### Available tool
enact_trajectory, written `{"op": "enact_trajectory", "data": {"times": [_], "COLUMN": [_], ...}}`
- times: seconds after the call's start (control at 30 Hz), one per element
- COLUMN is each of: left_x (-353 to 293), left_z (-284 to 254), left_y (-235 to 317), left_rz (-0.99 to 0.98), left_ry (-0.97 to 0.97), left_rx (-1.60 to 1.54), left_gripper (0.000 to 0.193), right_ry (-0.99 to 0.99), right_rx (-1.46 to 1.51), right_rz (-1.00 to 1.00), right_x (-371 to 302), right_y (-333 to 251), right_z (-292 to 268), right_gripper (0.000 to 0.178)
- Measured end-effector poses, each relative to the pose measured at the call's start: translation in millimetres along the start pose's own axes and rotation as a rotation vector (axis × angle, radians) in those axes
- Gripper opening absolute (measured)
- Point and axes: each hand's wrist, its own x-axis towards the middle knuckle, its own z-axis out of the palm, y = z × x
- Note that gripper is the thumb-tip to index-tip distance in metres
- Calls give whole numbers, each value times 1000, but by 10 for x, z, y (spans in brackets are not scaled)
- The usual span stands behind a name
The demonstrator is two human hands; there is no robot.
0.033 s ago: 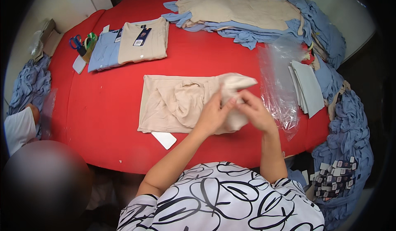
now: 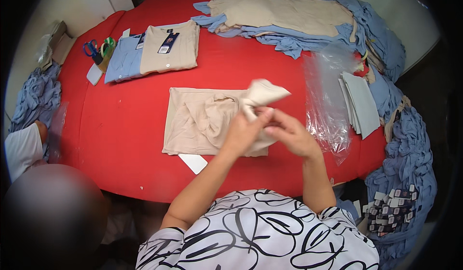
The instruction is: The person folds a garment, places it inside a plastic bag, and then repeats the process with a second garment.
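hands: 2 | handled beige garment: 1 | tagged folded shirts: 2 | red table: 1 | white sheet stack: 1

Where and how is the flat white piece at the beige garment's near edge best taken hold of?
Probably pinch the flat white piece by its jutting near end, coming in low from the person's side: it lies flat on the red table, so a fingertip should lift that edge. Its far end seems to go under the beige garment.

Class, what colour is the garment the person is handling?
The garment is beige; the head view shows it best.
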Motion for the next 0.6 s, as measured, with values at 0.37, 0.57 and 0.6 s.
{"op": "enact_trajectory", "data": {"times": [0.37, 0.57, 0.6], "left_x": [-291, -507, -606], "left_z": [-2075, -1565, -1375], "left_y": [-572, -427, -393], "left_rz": [-190, -292, -308], "left_ry": [388, 154, 87], "left_rx": [1056, 954, 973], "left_gripper": [37, 34, 33], "right_ry": [73, 278, 239], "right_rx": [-262, -714, -888], "right_rz": [183, 34, 5], "right_x": [302, 447, 508], "right_y": [571, 567, 719], "right_z": [643, 791, 729], "right_gripper": [43, 64, 65]}}
